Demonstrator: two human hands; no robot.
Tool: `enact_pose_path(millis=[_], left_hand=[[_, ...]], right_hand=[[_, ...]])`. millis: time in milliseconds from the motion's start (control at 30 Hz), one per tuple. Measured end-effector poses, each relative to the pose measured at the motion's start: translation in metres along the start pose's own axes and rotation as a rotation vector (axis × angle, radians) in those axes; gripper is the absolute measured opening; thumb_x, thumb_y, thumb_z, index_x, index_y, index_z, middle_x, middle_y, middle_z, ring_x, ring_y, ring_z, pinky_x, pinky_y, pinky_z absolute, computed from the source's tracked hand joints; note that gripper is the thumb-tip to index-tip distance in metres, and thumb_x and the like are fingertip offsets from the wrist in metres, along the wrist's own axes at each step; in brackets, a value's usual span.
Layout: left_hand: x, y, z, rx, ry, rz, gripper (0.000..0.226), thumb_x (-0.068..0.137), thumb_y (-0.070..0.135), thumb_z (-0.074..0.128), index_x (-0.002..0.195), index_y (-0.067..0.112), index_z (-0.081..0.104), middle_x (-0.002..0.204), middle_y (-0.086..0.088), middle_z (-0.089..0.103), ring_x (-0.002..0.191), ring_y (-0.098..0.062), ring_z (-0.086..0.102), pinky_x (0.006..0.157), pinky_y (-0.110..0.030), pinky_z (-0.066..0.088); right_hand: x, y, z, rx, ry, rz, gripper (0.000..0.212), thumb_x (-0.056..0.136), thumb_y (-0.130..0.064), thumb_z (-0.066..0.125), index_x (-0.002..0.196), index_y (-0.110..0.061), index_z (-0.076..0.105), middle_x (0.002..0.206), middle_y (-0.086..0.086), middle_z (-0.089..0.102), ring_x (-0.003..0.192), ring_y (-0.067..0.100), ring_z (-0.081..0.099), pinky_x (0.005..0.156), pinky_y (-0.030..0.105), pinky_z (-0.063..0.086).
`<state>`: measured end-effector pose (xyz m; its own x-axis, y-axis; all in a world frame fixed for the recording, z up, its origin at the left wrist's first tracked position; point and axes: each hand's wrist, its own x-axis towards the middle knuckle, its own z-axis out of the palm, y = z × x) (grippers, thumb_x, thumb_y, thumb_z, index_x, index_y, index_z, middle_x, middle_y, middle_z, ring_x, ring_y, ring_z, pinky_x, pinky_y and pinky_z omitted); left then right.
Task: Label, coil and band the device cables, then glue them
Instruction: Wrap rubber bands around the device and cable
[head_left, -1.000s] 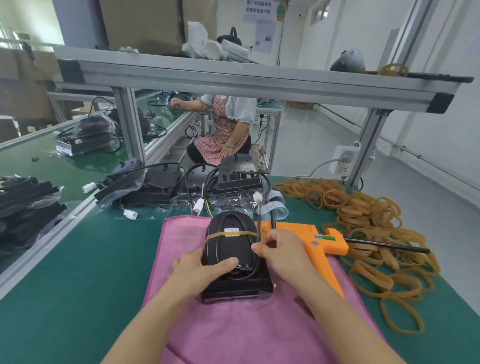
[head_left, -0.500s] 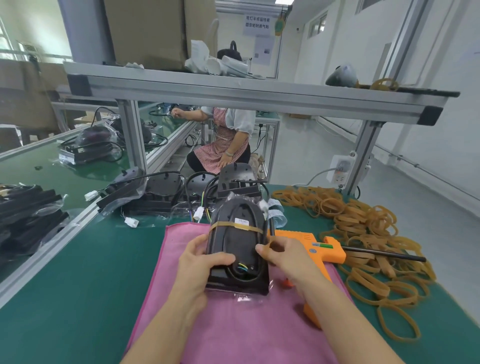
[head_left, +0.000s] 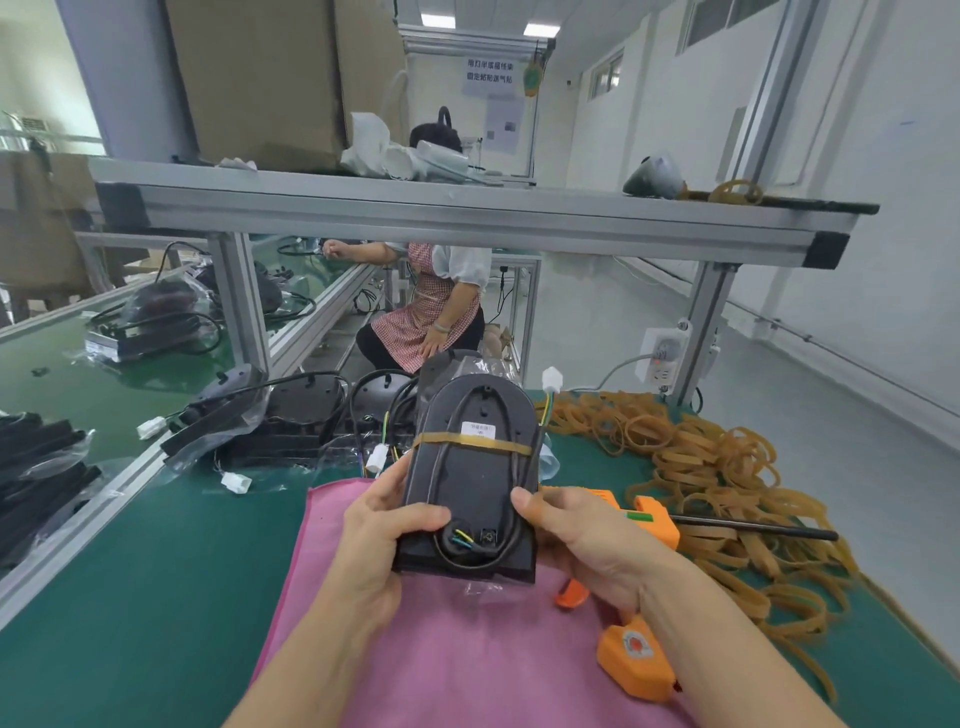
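- Black device (head_left: 470, 478) was up off the pink cloth (head_left: 467, 649); a second earlier it lay flat on that cloth, so it got lifted and tilted toward the camera.
- Left hand (head_left: 387, 535) gripped its left edge, thumb curled over the lower face. Right hand (head_left: 576, 535) gripped the right edge, thumb on the rim.
- Cable (head_left: 457, 545) was coiled on the underside; rubber band (head_left: 470, 442) ran across it just below the white label (head_left: 479, 429). White connector (head_left: 551, 378) stuck out at top right.
- Read: label, coil and band looked finished on this unit. The lift looked like a check before gluing.
- Orange glue gun (head_left: 636, 660) lay untouched on the cloth under the right forearm, so glue not started. Right hand would need to let go to grab it.
- Loose rubber bands (head_left: 717, 467) were heaped to the right on the green bench (head_left: 130, 597).
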<state>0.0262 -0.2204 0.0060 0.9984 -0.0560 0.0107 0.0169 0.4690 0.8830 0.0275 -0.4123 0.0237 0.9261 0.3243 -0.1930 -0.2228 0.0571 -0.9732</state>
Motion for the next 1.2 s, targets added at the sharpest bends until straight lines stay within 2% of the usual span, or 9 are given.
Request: enact_pose_path(millis=[100,200,333,433,600,833,900,1067,1200], left_hand=[[0.002,0.004,0.003,0.021,-0.075,-0.034,0.063,0.054,0.002,0.07,0.116,0.009,0.065,0.103,-0.018,0.072,0.08,-0.028,0.071,0.061,-0.031,0.057],[0.002,0.009,0.01,0.279,-0.122,-0.008,0.074,0.051,0.027,0.084,0.12,0.018,0.059,0.103,-0.005,0.074,0.088,-0.018,0.072,0.066,-0.023,0.056],[0.003,0.007,0.022,0.647,0.054,0.157,0.09,0.036,0.049,0.087,0.116,0.03,0.053,0.112,0.007,0.067,0.101,-0.008,0.066,0.089,-0.032,0.054],[0.006,0.001,0.022,0.798,0.175,0.154,0.102,0.033,0.063,0.08,0.124,0.03,0.048,0.121,0.006,0.06,0.111,-0.013,0.06,0.097,-0.042,0.049],[0.009,-0.002,0.013,0.728,0.064,0.021,0.101,0.03,0.05,0.09,0.118,0.031,0.043,0.122,-0.001,0.061,0.111,-0.02,0.062,0.097,-0.044,0.05],[0.01,0.0,0.013,0.708,0.237,0.048,0.113,0.034,0.045,0.078,0.135,0.019,0.036,0.126,-0.008,0.058,0.114,-0.028,0.059,0.097,-0.048,0.049],[0.007,-0.001,0.015,0.699,0.184,0.079,0.102,0.036,0.041,0.081,0.128,0.019,0.043,0.122,-0.009,0.06,0.111,-0.027,0.061,0.095,-0.048,0.05],[0.007,0.0,0.021,0.549,0.117,0.153,0.077,0.04,0.037,0.082,0.112,0.025,0.056,0.113,-0.009,0.066,0.101,-0.02,0.066,0.089,-0.042,0.055],[0.006,0.005,0.02,0.536,0.014,0.15,0.075,0.046,0.033,0.079,0.118,0.026,0.056,0.119,-0.013,0.062,0.107,-0.025,0.064,0.094,-0.049,0.051]], right_hand=[[0.004,-0.002,0.003,0.032,0.102,-0.066,0.032,0.096,-0.023,0.055,0.113,0.002,0.065,0.107,0.016,0.072,0.101,0.028,0.068,0.092,0.034,0.054],[0.01,0.0,0.007,0.066,0.175,-0.1,0.032,0.097,-0.024,0.054,0.11,0.002,0.067,0.103,0.019,0.073,0.101,0.032,0.068,0.095,0.038,0.053],[0.013,0.005,0.013,0.026,0.195,-0.142,0.026,0.095,-0.023,0.058,0.097,-0.001,0.07,0.091,0.015,0.075,0.081,0.022,0.073,0.071,0.026,0.057],[0.014,0.011,0.019,0.025,0.203,-0.114,0.023,0.093,-0.026,0.061,0.091,-0.005,0.069,0.085,0.01,0.076,0.078,0.017,0.073,0.07,0.025,0.055],[0.014,0.011,0.018,-0.009,0.19,-0.067,0.029,0.092,-0.033,0.062,0.099,-0.005,0.07,0.09,0.009,0.076,0.084,0.02,0.073,0.086,0.038,0.056],[0.009,0.013,0.017,-0.197,0.102,0.005,0.03,0.09,-0.038,0.065,0.101,-0.01,0.067,0.093,0.001,0.076,0.093,0.016,0.071,0.098,0.045,0.048],[0.011,0.013,0.017,-0.162,0.116,-0.02,0.026,0.089,-0.031,0.068,0.104,-0.01,0.067,0.091,-0.002,0.076,0.093,0.012,0.071,0.095,0.037,0.052],[0.016,0.005,0.018,-0.116,0.245,-0.055,0.029,0.084,-0.028,0.073,0.092,-0.002,0.065,0.074,-0.001,0.074,0.07,0.007,0.069,0.062,0.017,0.052],[0.017,0.007,0.019,-0.054,0.242,-0.031,0.015,0.088,-0.022,0.068,0.087,-0.007,0.07,0.082,0.009,0.076,0.078,0.016,0.072,0.08,0.029,0.056]])
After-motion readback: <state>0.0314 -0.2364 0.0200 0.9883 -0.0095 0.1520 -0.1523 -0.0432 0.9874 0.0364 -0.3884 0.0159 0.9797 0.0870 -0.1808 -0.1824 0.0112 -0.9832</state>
